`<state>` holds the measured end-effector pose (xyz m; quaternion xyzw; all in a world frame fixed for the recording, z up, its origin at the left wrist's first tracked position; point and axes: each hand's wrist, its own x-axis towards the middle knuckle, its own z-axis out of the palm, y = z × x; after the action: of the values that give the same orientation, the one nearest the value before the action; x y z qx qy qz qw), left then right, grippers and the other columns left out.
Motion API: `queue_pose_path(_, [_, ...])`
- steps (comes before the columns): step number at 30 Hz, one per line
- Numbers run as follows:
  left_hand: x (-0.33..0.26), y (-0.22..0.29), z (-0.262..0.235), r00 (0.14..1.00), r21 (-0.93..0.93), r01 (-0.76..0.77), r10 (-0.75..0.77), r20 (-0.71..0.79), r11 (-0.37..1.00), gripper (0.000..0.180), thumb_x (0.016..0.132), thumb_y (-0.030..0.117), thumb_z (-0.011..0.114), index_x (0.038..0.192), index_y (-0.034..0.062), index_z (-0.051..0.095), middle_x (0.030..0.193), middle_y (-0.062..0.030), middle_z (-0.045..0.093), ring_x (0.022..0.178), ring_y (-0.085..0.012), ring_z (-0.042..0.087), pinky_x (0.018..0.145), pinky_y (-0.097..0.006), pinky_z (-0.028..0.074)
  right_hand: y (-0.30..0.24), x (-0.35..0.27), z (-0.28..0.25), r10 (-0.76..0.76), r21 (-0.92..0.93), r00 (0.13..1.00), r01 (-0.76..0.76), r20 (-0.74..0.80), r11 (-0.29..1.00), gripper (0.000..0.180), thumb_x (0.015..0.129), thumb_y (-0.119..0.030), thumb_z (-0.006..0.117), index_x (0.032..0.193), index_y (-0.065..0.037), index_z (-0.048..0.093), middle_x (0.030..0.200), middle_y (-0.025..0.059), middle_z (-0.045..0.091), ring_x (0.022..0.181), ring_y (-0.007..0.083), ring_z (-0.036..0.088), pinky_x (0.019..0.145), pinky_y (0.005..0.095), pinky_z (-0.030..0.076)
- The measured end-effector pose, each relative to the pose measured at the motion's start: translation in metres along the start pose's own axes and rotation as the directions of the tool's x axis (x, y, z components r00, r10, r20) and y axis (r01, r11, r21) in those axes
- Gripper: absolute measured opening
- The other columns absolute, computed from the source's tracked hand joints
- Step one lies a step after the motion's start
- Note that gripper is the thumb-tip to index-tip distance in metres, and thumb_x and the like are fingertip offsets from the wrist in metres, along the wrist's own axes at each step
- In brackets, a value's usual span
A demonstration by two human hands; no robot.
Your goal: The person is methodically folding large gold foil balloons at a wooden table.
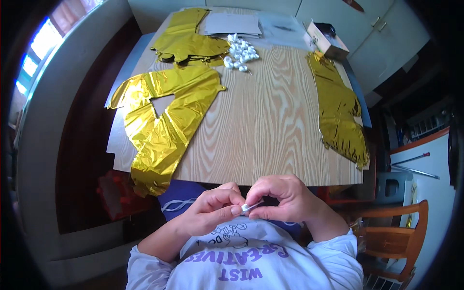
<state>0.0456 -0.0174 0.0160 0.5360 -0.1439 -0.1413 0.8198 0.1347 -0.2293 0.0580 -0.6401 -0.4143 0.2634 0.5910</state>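
Note:
In front of my chest, below the table's near edge, both hands meet at a small white roll (245,208). A thin pale strand or stick runs from it toward my right hand; its exact kind is too small to tell. My left hand (215,205) pinches the roll between thumb and fingertips. My right hand (282,197) is curled, its fingertips closed on the roll and the strand. A heap of similar small white rolls (241,50) lies toward the far side of the table. Nearer on the left, a flat gold foil balloon (169,130) hangs partly over the edge.
More gold foil balloons (181,41) are stacked at the far left of the wood-grain table (261,121). Others (333,101) lie along its right side. Grey sheets (233,23), a clear plastic sheet (280,29) and an open box (328,41) stand at the back. A wooden chair (401,232) is at right.

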Motion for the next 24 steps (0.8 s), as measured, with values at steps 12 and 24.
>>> queue_pose_path(12, [0.044, 0.008, -0.021, 0.937, -0.321, -0.019, -0.095, -0.336, 0.947, 0.038, 0.1, 0.016, 0.053, 0.136, 0.0067, 0.045, 0.107, -0.0035, 0.055, 0.079, -0.0055, 0.043, 0.074, -0.021, 0.037, 0.026, 0.079, -0.047, 0.111, -0.079, 0.984, -0.122, -0.137, 0.989, 0.009, 0.084, -0.003, 0.07, 0.087, -0.004, 0.062, 0.081, 0.0035, 0.065, 0.072, 0.0117, 0.063, 0.066, 0.0262, 0.051])
queue_pose_path(24, [0.009, 0.022, -0.023, 0.931, -0.169, -0.003, -0.059, -0.36, 0.986, 0.061, 0.092, 0.009, 0.063, 0.147, 0.0061, 0.037, 0.116, -0.0057, 0.054, 0.079, -0.004, 0.044, 0.072, -0.018, 0.039, 0.104, 0.232, -0.181, 0.588, -0.091, 0.667, -0.692, -0.457, 0.716, 0.011, 0.082, -0.006, 0.067, 0.073, -0.003, 0.064, 0.065, 0.003, 0.063, 0.051, 0.0082, 0.057, 0.043, 0.0221, 0.047])
